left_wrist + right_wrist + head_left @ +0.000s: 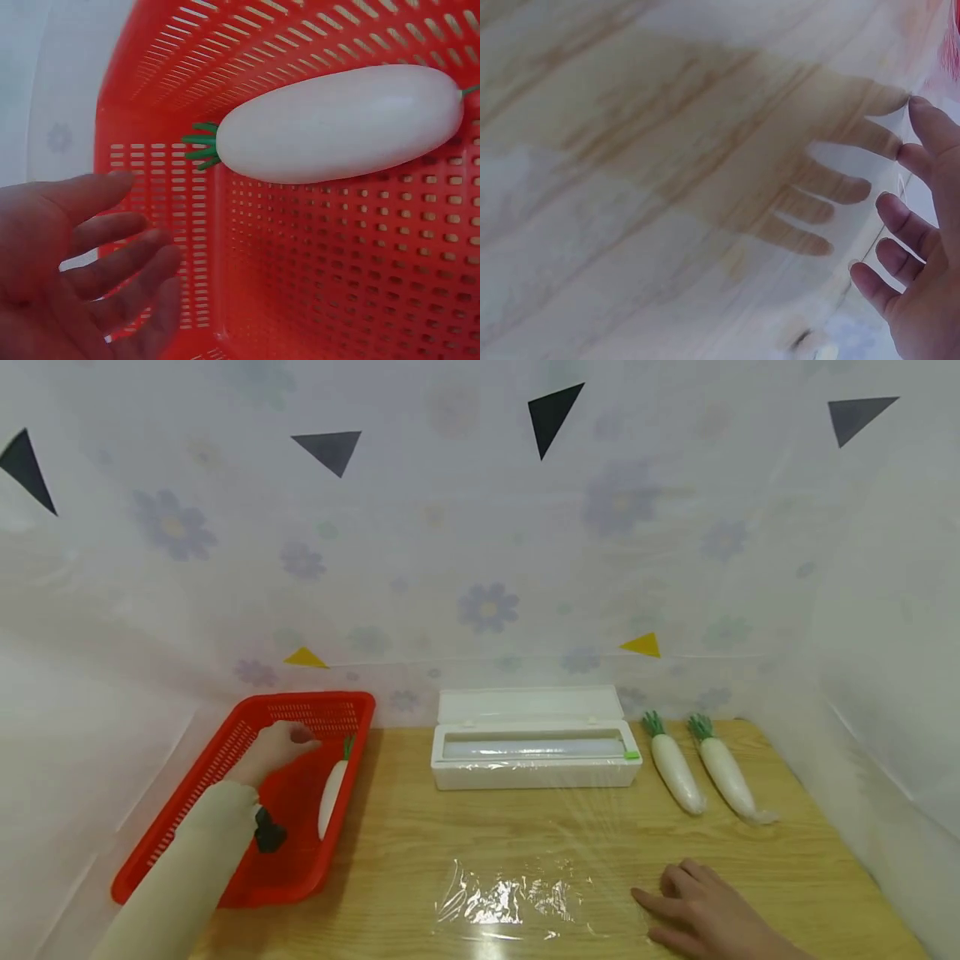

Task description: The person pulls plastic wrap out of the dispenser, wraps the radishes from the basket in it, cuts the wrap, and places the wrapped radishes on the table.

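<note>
A white radish with short green stalks lies along the right side of a red plastic basket. My left hand is over the basket's far part with nothing in it. In the left wrist view its relaxed fingers are spread to the left of the radish's green end. Clear cling film lies over the table, reaching from a white dispenser box toward me. Near the film's right edge is my right hand, its fingers spread and fingertips at the surface.
Two white radishes, one nearer the box and one farther right, lie at the back right, with shiny film at their tips. The box lid stands raised. Pale flowered sheeting encloses the wooden table behind and at both sides.
</note>
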`<state>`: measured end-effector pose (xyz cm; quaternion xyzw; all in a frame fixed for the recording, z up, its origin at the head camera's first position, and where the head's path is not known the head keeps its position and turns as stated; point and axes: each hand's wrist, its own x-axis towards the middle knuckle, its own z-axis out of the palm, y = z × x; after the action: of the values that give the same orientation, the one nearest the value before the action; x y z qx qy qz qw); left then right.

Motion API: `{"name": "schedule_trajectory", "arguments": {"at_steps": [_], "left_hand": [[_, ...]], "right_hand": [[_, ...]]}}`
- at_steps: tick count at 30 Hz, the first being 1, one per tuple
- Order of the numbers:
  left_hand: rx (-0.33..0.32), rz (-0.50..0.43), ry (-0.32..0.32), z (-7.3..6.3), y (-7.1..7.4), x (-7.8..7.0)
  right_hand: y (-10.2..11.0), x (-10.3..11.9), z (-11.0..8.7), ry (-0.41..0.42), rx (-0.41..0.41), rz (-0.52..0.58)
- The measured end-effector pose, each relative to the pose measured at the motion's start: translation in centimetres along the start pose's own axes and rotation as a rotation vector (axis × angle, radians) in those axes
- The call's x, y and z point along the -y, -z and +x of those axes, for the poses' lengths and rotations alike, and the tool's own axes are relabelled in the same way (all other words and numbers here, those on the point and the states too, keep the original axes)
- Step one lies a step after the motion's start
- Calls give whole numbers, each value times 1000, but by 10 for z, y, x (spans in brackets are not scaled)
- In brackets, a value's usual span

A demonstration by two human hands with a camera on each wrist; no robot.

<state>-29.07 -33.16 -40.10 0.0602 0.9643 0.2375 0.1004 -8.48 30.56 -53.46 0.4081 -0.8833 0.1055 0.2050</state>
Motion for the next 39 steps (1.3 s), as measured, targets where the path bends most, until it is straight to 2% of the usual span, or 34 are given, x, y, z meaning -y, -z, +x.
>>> {"name": "schedule_trajectory", "arguments": {"at_steps": [4,8,12,13,19,29,32,36,39], "left_hand": [[115,-33,46,5,-9,7],[233,-107,119,5,-17,1],[291,-95,148,6,-23,-9],[295,-72,134,6,-24,-11],[302,-24,108,7,-26,-17],[301,-79,169,-1,-25,-9],[265,-47,157,-3,-26,-6],[181,34,124,-5,-22,3],[132,38,121,-8,-15,9]], "right_hand": [[2,-1,1,5,0,-4],[3,1,3,9,-2,-7],[4,2,4,14,-7,0],[4,2,4,13,-7,0],[6,1,4,12,15,-14],[5,0,3,28,24,-15],[5,0,3,28,16,-13],[5,0,3,20,11,-2],[5,0,2,14,16,2]]}}
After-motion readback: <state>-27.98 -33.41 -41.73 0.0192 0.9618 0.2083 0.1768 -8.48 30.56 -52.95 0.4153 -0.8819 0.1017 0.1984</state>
